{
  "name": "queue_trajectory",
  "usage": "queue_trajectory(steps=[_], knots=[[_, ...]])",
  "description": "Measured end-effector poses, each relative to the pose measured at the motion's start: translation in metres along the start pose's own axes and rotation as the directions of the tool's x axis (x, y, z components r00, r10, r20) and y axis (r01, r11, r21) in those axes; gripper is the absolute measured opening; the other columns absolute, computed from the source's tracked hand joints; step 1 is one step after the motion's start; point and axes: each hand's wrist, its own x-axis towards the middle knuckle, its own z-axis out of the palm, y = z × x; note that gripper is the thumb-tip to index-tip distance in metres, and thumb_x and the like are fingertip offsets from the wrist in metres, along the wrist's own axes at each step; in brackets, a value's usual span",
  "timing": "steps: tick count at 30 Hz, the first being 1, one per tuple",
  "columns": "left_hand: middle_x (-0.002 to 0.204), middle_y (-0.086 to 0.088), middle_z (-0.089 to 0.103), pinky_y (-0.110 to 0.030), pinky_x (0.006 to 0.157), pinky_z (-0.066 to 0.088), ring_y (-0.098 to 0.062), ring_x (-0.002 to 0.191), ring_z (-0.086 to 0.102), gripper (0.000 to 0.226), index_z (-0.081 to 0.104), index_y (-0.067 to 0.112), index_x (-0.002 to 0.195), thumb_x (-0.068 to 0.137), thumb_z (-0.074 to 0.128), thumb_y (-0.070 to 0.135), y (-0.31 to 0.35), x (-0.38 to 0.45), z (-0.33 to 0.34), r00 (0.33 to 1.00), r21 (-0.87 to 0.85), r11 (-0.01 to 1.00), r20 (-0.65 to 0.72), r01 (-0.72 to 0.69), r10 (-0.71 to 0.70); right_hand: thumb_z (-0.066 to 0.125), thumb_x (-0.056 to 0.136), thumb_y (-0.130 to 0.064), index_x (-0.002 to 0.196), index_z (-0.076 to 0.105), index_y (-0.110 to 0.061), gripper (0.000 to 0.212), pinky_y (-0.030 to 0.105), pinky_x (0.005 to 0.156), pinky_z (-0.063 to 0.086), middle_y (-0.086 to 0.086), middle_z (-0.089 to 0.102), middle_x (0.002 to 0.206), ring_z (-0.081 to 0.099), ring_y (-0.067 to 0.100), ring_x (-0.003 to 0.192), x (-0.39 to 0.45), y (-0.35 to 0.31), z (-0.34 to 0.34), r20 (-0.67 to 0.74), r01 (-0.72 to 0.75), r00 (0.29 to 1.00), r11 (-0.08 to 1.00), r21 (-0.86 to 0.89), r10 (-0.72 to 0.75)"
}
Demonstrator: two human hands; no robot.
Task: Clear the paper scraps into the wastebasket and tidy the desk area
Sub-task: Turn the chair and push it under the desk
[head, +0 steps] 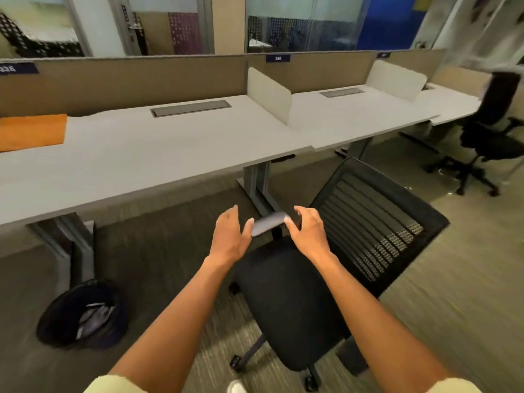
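Both hands, left hand (231, 235) and right hand (307, 231), are spread open by the chair armrest (268, 222). The wastebasket (82, 314) with paper scraps (95, 317) sits at eight o'clock.

2 black chairs (297, 302) (487, 131) — orange cloth (31, 131).

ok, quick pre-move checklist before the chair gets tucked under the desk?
1. Both hands at the armrest: left hand and right hand flank it, fingers open, grip not closed. Not ok.
2. Desk free of scraps: none seen. Ok.
3. Orange cloth left on the desk. Not ok.
4. Wastebasket upright, paper inside, left of the chair. Ok.
5. Floor path to the desk: blurred. Cannot tell.
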Motion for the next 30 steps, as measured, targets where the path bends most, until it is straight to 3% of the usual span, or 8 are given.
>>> queue_trajectory(steps=[8, 13, 16, 24, 30], knots=[[0.149, -0.016, 0.044, -0.039, 0.117, 0.031, -0.028, 0.140, 0.038, 0.063, 0.035, 0.003, 0.146, 0.097, 0.052, 0.038, 0.123, -0.037, 0.112, 0.975, -0.093, 0.984, 0.152, -0.151, 0.164, 0.061, 0.090, -0.037, 0.135, 0.050, -0.013, 0.052, 0.036, 0.106, 0.040, 0.010, 0.050, 0.133, 0.050, 0.024, 0.124, -0.032, 0.109, -0.136, -0.171, -0.150, 0.976, 0.986, -0.074, 0.135], [0.151, -0.013, 0.040, -0.038, 0.118, 0.031, -0.026, 0.142, 0.033, 0.066, 0.031, 0.006, 0.149, 0.097, 0.051, 0.040, 0.195, -0.039, 0.184, 0.945, -0.158, 0.967, 0.233, -0.198, 0.232, 0.060, 0.090, -0.039, 0.134, 0.051, -0.013, 0.052, 0.039, 0.105, 0.042, 0.011, 0.050, 0.133, 0.051, 0.026, 0.122, -0.024, 0.188, -0.212, -0.213, -0.237, 0.955, 0.963, -0.126, 0.207], [0.150, -0.013, 0.040, -0.038, 0.118, 0.031, -0.026, 0.142, 0.033, 0.065, 0.031, 0.006, 0.149, 0.097, 0.051, 0.040, 0.238, -0.028, 0.235, 0.933, -0.170, 0.962, 0.258, -0.213, 0.252, 0.061, 0.089, -0.039, 0.133, 0.052, -0.015, 0.051, 0.035, 0.101, 0.041, 0.009, 0.051, 0.130, 0.052, 0.025, 0.120, 0.000, 0.241, -0.251, -0.211, -0.254, 0.953, 0.953, -0.166, 0.217], [0.155, -0.021, 0.029, -0.041, 0.120, 0.024, -0.031, 0.146, 0.024, 0.075, 0.025, 0.003, 0.151, 0.096, 0.049, 0.048, 0.343, 0.029, 0.378, 0.953, -0.114, 0.991, 0.284, -0.074, 0.104, 0.061, 0.089, -0.042, 0.131, 0.054, -0.017, 0.050, 0.034, 0.098, 0.042, 0.008, 0.053, 0.127, 0.054, 0.024, 0.115, 0.126, 0.364, -0.323, -0.084, -0.174, 0.983, 0.966, -0.189, 0.161], [0.161, -0.021, 0.011, -0.049, 0.122, 0.017, -0.032, 0.151, 0.008, 0.092, 0.007, 0.008, 0.154, 0.089, 0.050, 0.058, 0.396, 0.069, 0.455, 0.974, -0.024, 0.995, 0.207, 0.102, -0.094, 0.064, 0.087, -0.040, 0.120, 0.065, -0.014, 0.041, 0.027, 0.089, 0.049, 0.003, 0.070, 0.108, 0.066, 0.017, 0.097, 0.231, 0.402, -0.315, 0.160, -0.145, 0.974, 0.984, -0.104, 0.160]])
